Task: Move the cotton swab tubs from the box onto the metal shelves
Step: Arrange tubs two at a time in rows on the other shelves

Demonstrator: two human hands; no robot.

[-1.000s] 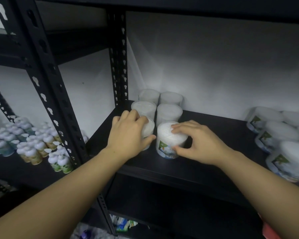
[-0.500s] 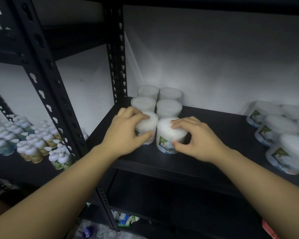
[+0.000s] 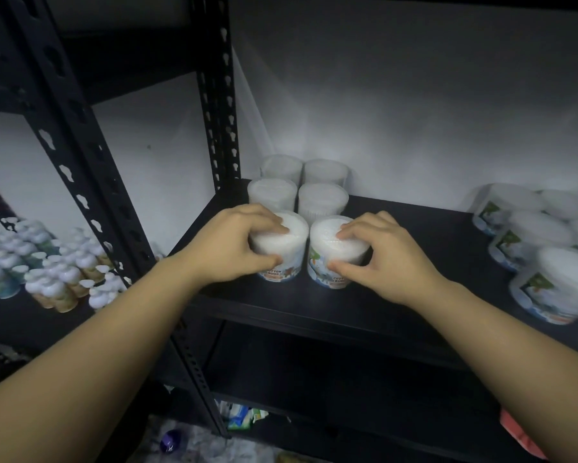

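A: What stood at the far left?

B: A lower shelf crowded with small bottles (image 3: 52, 279) with white caps, packed in rows. The dim light hid their labels. Just right of them rose the black slotted upright (image 3: 77, 155) of the metal rack, slanting across the view.

A: And the hands?

B: Both were on the black metal shelf (image 3: 314, 305), each closed around a tub. The left hand (image 3: 234, 248) gripped the left cotton swab tub (image 3: 282, 252), fingers curled over its top edge and thumb pressed on the near side. The tub stood upright on the shelf, its label reading "COTTON BUDS".

A: And the right?

B: The right hand (image 3: 384, 259) held the right cotton swab tub (image 3: 331, 252) the same way, fingers on the top, thumb low on the side. That tub stood upright too, just beside the left one, with a narrow gap between them.

A: Anything behind them?

B: Four more tubs (image 3: 301, 192) in two rows of two, set back toward the white wall (image 3: 414, 111), the nearer pair just behind the two being held. Together they made two columns running front to back.

A: Farther right?

B: A separate cluster of larger tubs (image 3: 534, 255) at the shelf's right end, well apart from the hands, with green and blue labels facing out. Below the shelf, near the floor, some packaging (image 3: 244, 417) lay in shadow; I could not tell what it was.
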